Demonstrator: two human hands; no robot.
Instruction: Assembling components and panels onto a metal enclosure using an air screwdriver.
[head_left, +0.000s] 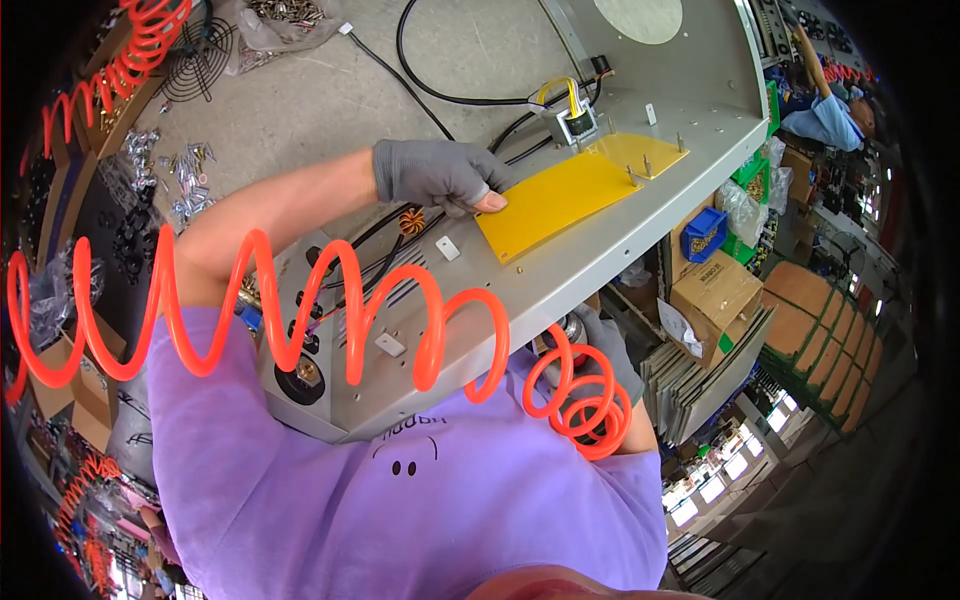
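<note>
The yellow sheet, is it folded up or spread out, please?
Spread out: the yellow sheet shows its broad face from the left hand to the studs.

Two gloves (pixel 425 172), three white pads (pixel 447 248)

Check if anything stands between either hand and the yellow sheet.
Left hand: nothing visible; its thumb is already at the yellow sheet's near left corner. Right hand: the metal case's front wall lies between it and the sheet, and the red coil partly covers that hand in this view.
</note>
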